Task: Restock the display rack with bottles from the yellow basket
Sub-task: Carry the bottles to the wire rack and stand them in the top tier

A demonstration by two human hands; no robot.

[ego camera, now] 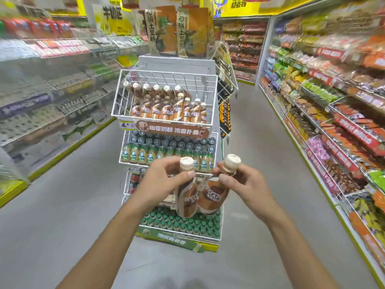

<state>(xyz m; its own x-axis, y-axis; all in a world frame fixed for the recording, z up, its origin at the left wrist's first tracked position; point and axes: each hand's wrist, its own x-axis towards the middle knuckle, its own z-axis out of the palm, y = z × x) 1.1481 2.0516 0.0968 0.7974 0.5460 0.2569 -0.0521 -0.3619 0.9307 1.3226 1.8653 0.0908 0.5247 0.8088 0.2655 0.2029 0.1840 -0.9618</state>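
My left hand [161, 180] grips a brown coffee bottle [186, 197] by its neck, cream cap up. My right hand [241, 182] holds a second brown coffee bottle [214, 195] the same way, tilted slightly right. Both bottles hang side by side in front of the white wire display rack [166, 76]. The rack's top basket holds several matching brown bottles, with open room at its right side. Lower tiers carry green-labelled bottles [166, 156] and green-capped bottles [181, 224]. The yellow basket is out of view.
Store shelves with packaged snacks [333, 122] line the right side of the aisle, and blurred shelves [52, 101] line the left. Grey floor [62, 205] runs either side of the rack. Large paper bags [181, 30] stand on top of the rack.
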